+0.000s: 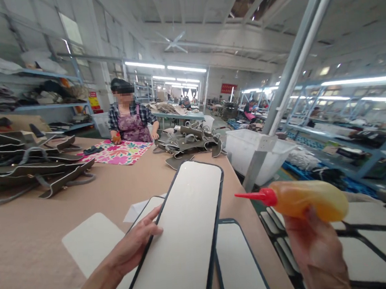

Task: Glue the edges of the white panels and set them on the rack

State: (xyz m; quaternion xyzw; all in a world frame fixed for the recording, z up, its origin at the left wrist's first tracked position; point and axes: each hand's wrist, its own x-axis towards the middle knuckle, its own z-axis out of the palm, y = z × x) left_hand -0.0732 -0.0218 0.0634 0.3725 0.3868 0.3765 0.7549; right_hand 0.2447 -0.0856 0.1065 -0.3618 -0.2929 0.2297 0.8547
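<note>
My left hand [134, 247] grips the left edge of a long white panel with a dark rim [183, 234], lifted and tilted above the tan table [35, 228]. My right hand [316, 250] holds a yellow-orange squeeze bottle [312, 199] on its side; its red nozzle [253, 196] points left toward the panel's right edge, a short gap away. More white dark-rimmed panels lie under it [237, 261] and to its left [94, 246].
Stacked olive bag parts [24, 164] fill the table's left; another pile [188, 145] lies farther back. A person in a plaid shirt works at a floral cloth [120, 152]. A white bin [256, 150], a slanted metal post [290, 70] and more panels [364, 242] stand right.
</note>
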